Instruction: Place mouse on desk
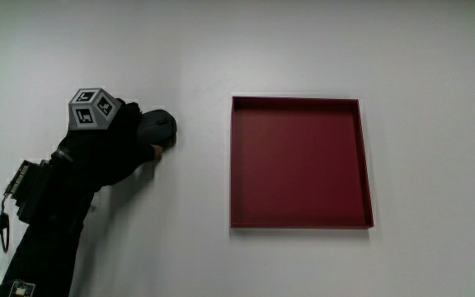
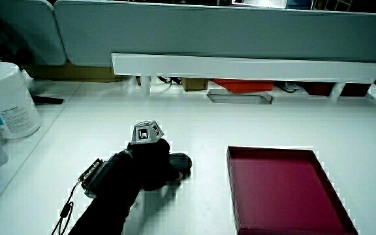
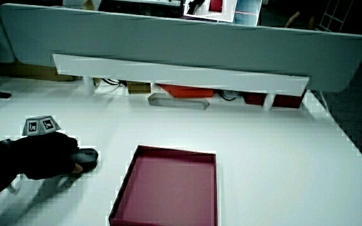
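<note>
A dark grey mouse (image 1: 160, 127) rests on the white desk (image 1: 196, 49) beside the dark red tray (image 1: 300, 221). The gloved hand (image 1: 126, 142) lies over the mouse with its fingers curled around it, and the patterned cube (image 1: 94, 108) sits on its back. In both side views the mouse (image 2: 180, 163) (image 3: 87, 157) pokes out from under the hand (image 2: 150, 163) (image 3: 46, 156), touching the desk. Most of the mouse is hidden by the glove.
The shallow red tray (image 2: 286, 222) (image 3: 126, 182) holds nothing. A low partition with a white shelf (image 2: 247, 65) runs along the desk's edge farthest from the person. A white tub (image 2: 5, 98) stands at the desk's edge in a side view.
</note>
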`<state>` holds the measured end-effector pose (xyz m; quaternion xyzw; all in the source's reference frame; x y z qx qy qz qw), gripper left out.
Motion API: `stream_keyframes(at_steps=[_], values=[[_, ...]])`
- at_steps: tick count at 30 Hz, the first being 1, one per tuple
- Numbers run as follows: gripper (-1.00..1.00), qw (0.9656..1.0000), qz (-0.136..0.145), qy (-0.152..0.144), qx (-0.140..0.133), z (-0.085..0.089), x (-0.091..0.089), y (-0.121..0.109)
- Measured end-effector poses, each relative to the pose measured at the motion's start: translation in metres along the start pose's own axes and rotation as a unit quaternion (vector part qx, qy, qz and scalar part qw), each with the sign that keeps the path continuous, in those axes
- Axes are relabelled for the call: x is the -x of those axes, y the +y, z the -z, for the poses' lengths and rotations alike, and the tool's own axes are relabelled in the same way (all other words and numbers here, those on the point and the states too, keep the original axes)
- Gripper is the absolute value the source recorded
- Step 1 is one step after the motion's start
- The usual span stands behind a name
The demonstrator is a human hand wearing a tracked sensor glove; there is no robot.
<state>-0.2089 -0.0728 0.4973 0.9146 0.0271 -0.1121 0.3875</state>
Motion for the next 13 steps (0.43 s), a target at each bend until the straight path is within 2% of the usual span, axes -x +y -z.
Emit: stream_keyframes(at_steps=[2,5,9,11,13], values=[[0.00,1.0000,-0.003,0.005,0.003,0.0019,0.0002,0.0010],[0.00,1.0000,0.005,-0.006,-0.002,0.0068,0.0042,0.0047],[0.00,1.0000,-0.006,0.001,0.001,0.0062,-0.0006,0.0024],[0.00,0.9999,0.001,0.007,-0.008,0.0089,0.0012,0.0050],[0.00,1.0000,-0.004,-0.001,-0.009,0.0098,0.0034,0.0034]])
